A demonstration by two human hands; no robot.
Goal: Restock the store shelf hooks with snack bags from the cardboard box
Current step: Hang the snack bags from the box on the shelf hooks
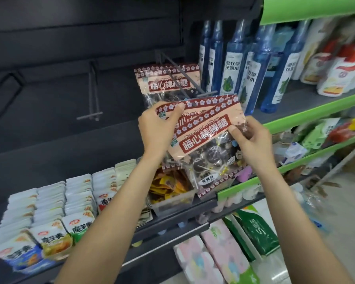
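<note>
Head view. Both hands hold a small fanned stack of plum-heart lollipop bags (pixel 205 138), at least two, headers uppermost. Left hand (pixel 158 128) pinches the top left corner of the rear bag; right hand (pixel 252 140) pinches the right edge of the front bag with curled fingers. Judged: the headers are held up and tilted toward the hook so the hang holes can be lined up with its tip.

Target hook (pixel 184 78) juts from the dark back panel, just above the held bags, already carrying hung lollipop bags (pixel 166 83). A second hook (pixel 93 95) to the left is bare.

Containers: clear bin (pixel 172 203) on the shelf below holds orange-yellow sachets. Konjac snack packs (pixel 55 212) stand in rows beside it. Blue bottles (pixel 234 64) stand on the green-edged shelf (pixel 316 111). Cardboard box not in view.
</note>
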